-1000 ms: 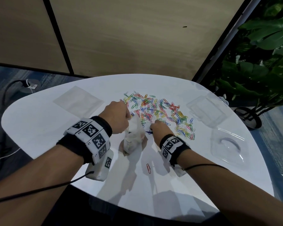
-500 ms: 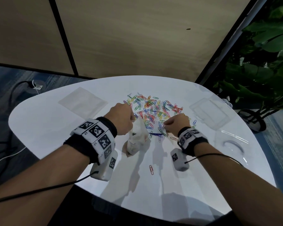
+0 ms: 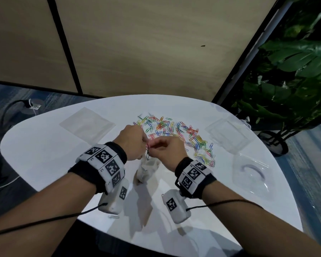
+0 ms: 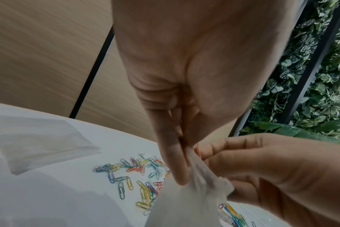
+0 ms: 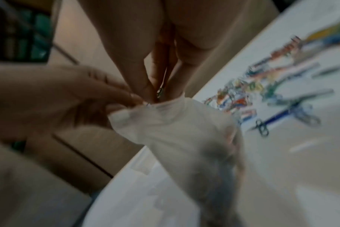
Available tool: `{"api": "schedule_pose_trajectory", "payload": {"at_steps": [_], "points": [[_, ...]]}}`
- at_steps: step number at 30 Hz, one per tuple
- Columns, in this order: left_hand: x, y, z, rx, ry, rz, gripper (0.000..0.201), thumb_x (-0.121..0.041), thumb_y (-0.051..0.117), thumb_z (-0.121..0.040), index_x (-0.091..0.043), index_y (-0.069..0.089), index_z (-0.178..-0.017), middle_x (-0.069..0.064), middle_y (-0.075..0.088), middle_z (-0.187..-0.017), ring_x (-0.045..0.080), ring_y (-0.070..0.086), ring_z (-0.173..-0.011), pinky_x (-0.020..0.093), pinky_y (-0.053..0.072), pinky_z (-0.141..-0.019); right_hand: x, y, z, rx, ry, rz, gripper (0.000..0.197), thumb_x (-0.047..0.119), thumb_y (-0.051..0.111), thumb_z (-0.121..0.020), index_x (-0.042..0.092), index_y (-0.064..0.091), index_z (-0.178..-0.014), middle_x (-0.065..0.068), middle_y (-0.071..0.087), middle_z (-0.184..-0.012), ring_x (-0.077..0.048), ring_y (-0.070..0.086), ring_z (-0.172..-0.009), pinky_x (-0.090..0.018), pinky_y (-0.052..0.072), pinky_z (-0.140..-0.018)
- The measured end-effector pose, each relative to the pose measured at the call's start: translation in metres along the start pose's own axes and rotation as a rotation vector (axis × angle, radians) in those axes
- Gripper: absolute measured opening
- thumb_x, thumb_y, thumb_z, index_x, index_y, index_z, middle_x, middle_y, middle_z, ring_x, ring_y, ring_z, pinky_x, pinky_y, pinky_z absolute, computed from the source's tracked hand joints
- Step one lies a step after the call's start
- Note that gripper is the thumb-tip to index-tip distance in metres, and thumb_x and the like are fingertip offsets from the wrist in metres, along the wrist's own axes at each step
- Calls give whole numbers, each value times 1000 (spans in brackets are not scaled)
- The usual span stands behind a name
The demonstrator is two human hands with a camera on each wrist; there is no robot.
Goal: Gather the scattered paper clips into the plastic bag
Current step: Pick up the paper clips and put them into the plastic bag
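Clips [image 3: 148, 149] pinched in my right hand [image 3: 168, 152] hang long-axis down, just above the bag [image 3: 146, 168] mouth my left hand [image 3: 132, 142] grips.

White table [image 3: 44, 154] strewn with paper clips [image 3: 174, 130], flat clear bag [image 3: 86, 125], plastic trays [image 3: 228, 134]

paper clips [image 3: 176, 130]: red, blue, green, yellow, pink | plastic bag [image 3: 146, 169]: translucent white | table [image 3: 44, 145]: white

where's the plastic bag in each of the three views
Head: plastic bag at centre, hanging below both hands.
Left wrist: bag at bottom centre, under the fingers.
Right wrist: bag at centre, blurred.
Shared landmark: the paper clips scattered on the white table.
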State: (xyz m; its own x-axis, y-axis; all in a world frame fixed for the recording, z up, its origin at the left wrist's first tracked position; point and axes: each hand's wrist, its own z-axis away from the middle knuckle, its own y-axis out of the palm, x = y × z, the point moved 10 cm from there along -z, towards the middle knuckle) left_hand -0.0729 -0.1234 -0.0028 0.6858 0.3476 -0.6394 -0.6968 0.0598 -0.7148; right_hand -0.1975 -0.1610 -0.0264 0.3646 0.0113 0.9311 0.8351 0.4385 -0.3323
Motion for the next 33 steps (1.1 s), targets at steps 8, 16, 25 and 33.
{"api": "schedule_pose_trajectory", "payload": {"at_steps": [8,16,25,33], "points": [[-6,-2,2,6,43,-10,28,-2,52,-89,-9,78,-92,12,74,-76,25,75,-62,39,64,-72,39,28,8,269,-345,736,27,4,56,-81,15,78,-90,-3,76,-84,-21,68,-76,-23,51,-80],[7,-12,-3,-14,-1,-42,27,-1,52,-92,-10,75,-103,5,69,-79,23,74,-61,38,64,-72,-2,-55,7,-9,-48,494,13,12,71,-82,19,71,-93,5,68,-73,-10,65,-55,-31,59,-64],[17,-33,2,-33,-40,-66,25,2,54,-88,-6,74,-100,6,71,-75,24,74,-63,39,64,-74,-131,-12,93,93,475,456,45,20,87,-64,18,62,-101,-1,65,-89,-7,60,-67,-10,43,-50],[54,-53,16,-82,-86,-56,31,0,51,-88,-9,75,-105,9,75,-81,19,73,-57,36,64,-74,-115,-20,-2,-228,395,446,28,19,80,-70,15,68,-95,-1,71,-86,-16,66,-82,-22,55,-80]]}}
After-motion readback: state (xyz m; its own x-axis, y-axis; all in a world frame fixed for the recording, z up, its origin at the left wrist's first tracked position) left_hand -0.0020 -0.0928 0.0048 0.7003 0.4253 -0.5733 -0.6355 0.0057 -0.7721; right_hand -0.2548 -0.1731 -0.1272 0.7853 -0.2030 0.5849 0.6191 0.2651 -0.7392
